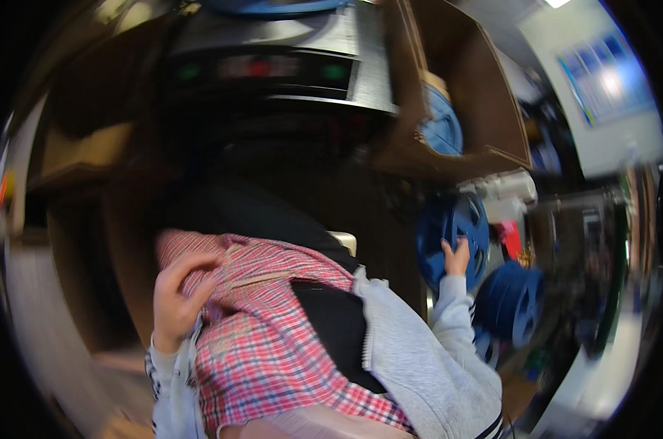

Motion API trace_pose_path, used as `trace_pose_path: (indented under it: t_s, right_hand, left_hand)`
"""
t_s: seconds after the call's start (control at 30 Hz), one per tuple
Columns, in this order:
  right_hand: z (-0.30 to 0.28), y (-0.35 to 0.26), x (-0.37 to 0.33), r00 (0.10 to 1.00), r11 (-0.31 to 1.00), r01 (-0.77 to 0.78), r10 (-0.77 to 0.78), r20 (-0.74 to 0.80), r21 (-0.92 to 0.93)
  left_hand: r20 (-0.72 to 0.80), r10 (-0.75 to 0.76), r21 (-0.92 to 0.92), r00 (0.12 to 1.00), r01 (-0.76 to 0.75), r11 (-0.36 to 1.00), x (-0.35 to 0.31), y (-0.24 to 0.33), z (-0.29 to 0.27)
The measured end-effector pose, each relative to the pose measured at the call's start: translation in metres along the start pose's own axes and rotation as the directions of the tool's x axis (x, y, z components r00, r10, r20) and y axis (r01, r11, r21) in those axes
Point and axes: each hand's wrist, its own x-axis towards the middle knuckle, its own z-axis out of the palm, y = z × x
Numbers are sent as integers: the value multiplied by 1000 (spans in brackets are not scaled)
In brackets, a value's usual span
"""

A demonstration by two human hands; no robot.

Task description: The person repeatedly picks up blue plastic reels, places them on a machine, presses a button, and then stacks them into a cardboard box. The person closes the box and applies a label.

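My right hand (456, 257) reaches out to the right and grips a dark blue plastic reel (477, 219) by its spoked flange, the thumb on the near face. The reel stands upright on its edge. Over my lap, my left hand (178, 300) hangs just above or against a red checked cloth (265, 329); its fingers are spread from the thumb and nothing shows in them. More dark blue reels (513, 301) stand just nearer than the gripped one. Motion blurs much of the picture.
Ahead is a metal machine (375, 66) with a dark button panel (273, 72). An open cardboard box (485, 80) at its right holds a lighter blue reel (441, 126). Another brown box (90, 150) is at the left. A bright screen (605, 77) hangs far right.
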Motion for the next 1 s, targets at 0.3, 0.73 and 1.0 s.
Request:
trace_pose_path:
  t_s: [0.3, 0.73, 1.0]
  right_hand:
    - [16, -103, 12, 952, 968, 97, -22, 306, -233]
    - [262, -736, -177, -342, -184, 738, -931, 125, 650]
    - [444, -881, -207, -160, -122, 987, -854, 496, 107]
  left_hand:
    - [-820, -118, 168, 559, 433, 885, -97, -156, -208]
    - [-785, -504, -565, -361, 751, 342, -338, -388, -197]
    - [-820, -346, -549, -455, 796, 255, -309, -366, -173]
